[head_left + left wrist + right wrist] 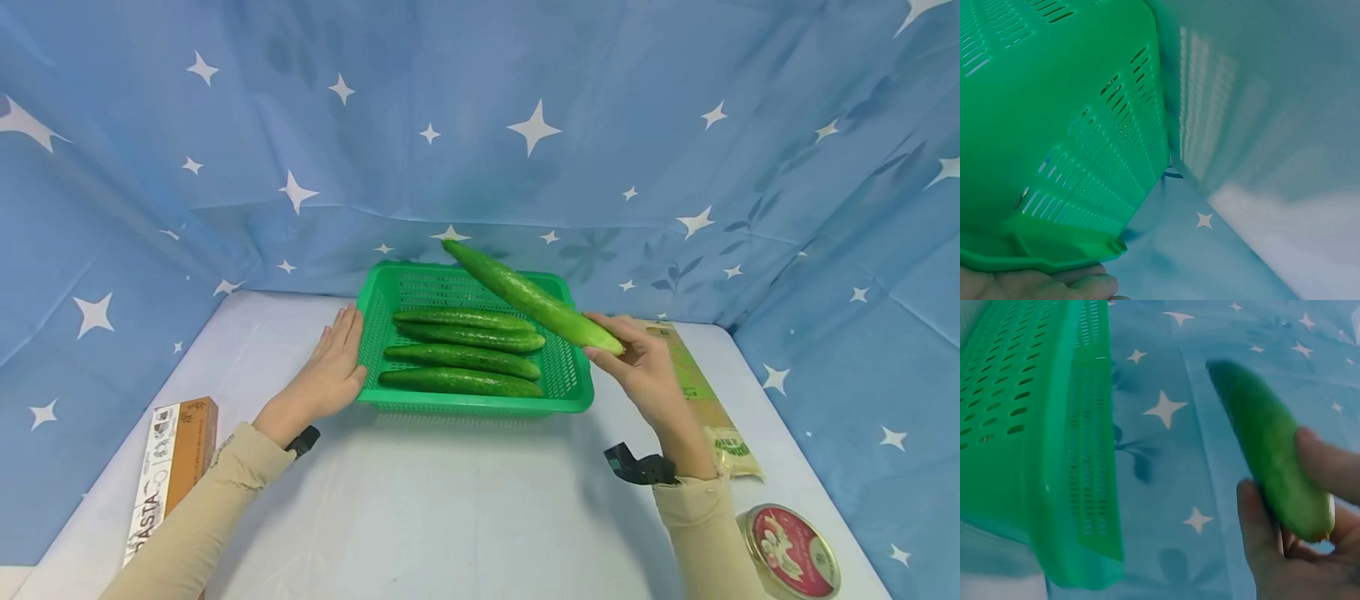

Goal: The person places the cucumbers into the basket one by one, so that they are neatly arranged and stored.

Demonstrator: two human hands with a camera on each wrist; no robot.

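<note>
My right hand (pixel 636 357) grips a long green cucumber (pixel 528 298) by its paler, thicker end. The cucumber slants up and to the left over the right side of a green plastic basket (pixel 480 405). In the right wrist view, thumb and fingers pinch the cucumber (pixel 1279 456) beside the basket wall (pixel 997 469). Several more cucumbers (pixel 459 382) lie side by side in the basket. At the basket's left rim rests my left hand (pixel 336 363), its fingers straight against the outside. The left wrist view shows those fingers (pixel 1079 284) under the rim of the slotted basket (pixel 997 156).
A pasta box (pixel 168 458) lies at the left of the white table (pixel 450 508). On the right are a green and tan packet (pixel 701 392), partly behind the right arm, and a round red-lidded tin (pixel 793 550). A blue starred curtain (pixel 480 167) stands close behind the basket.
</note>
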